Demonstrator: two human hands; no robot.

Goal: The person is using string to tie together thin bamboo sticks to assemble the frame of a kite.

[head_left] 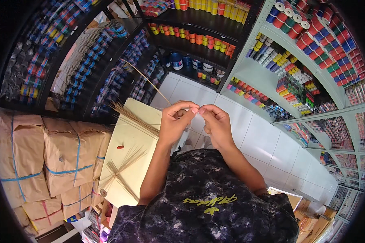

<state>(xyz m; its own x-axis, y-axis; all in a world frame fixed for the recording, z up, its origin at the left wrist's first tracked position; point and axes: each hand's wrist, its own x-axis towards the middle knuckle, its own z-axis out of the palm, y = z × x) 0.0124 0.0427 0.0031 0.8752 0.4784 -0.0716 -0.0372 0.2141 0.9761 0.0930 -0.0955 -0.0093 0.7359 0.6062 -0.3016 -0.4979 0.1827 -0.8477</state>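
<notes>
Left hand (175, 122) and right hand (217, 124) meet beside a pale tabletop (134, 140), thumbs and forefingers pinched almost tip to tip, a thin stick (153, 86) running into the closed left. From my remote seat, I cannot tell what, if anything, the right pinches; curled fingers hide the stick's near end.

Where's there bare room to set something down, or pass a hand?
On the yellow table, between the upper stick bundle and the small red piece. Bare floor tiles show between the right hand and the pale shelves. Crowded: those packed shelves, the parcels left of the table, and the table's lower end, under crossed sticks.
</notes>
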